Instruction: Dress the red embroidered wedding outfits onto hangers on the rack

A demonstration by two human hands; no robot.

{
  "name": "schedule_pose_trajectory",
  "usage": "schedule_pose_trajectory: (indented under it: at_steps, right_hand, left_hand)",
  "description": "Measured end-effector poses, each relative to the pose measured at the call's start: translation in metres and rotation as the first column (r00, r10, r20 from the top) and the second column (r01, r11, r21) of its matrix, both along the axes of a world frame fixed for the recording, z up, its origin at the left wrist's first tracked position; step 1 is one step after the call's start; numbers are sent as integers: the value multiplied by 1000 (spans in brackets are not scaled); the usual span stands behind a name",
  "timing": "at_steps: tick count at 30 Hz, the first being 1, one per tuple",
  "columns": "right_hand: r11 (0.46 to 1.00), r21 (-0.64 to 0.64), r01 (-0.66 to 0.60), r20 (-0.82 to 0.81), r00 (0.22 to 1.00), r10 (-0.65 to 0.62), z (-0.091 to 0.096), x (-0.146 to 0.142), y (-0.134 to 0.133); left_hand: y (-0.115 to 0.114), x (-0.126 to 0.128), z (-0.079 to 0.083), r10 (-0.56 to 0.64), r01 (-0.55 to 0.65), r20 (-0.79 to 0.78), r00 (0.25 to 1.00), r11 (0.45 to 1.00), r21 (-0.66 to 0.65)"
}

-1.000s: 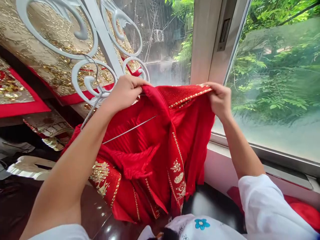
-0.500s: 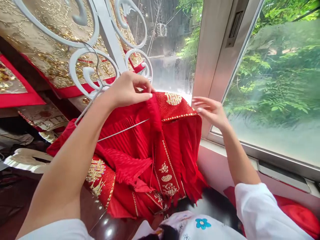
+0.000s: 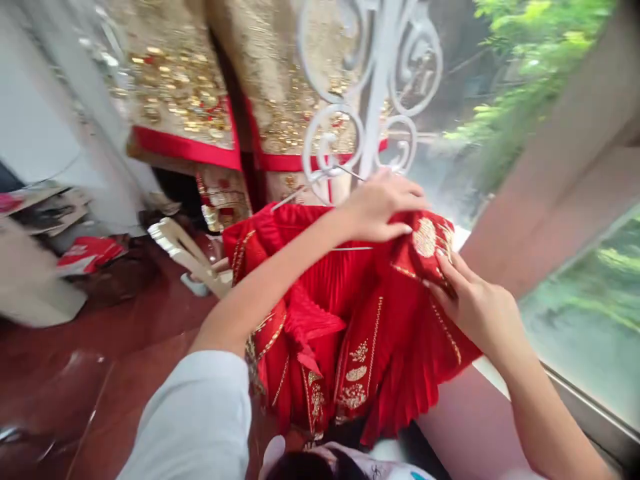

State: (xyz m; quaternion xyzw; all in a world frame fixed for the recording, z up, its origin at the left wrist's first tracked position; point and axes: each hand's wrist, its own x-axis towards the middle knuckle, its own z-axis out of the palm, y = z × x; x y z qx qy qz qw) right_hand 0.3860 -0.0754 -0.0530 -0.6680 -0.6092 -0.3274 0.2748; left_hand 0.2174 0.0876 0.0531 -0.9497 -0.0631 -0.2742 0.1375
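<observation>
A red pleated garment (image 3: 350, 320) with gold embroidery hangs over a thin metal hanger (image 3: 350, 249) in front of me. My left hand (image 3: 380, 207) is closed on the garment's top edge at the hanger. My right hand (image 3: 475, 303) presses on the right end of the cloth just below a round gold emblem (image 3: 425, 237), fingers stretched along the fabric. The frame is smeared by motion.
A white scrolled metal stand (image 3: 370, 100) rises behind the garment. Gold and red embroidered clothes (image 3: 200, 87) hang at the back. A window frame (image 3: 540, 200) and glass are at the right. White hangers (image 3: 185, 253) and red packets (image 3: 85, 253) lie on the dark red floor at left.
The camera has swung left. My right hand, which had let go and hovered open, now lies on the garment's right end. My left hand keeps its grip at the top.
</observation>
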Motion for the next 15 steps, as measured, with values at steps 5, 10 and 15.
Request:
schedule_pose_trajectory:
  at_steps: [5, 10, 15]
  right_hand:
    - [959, 276, 67, -118, 992, -35, 14, -2, 16]
    - [878, 351, -326, 24, 940, 340, 53, -41, 77]
    - [746, -45, -664, 420, 665, 617, 85, -119, 153]
  left_hand:
    - [-31, -88, -64, 334, -337, 313, 889, 940, -46]
    - [-24, -172, -152, 805, -509, 530, 268, 585, -631]
    - [-6, -190, -185, 818, -136, 329, 472, 436, -890]
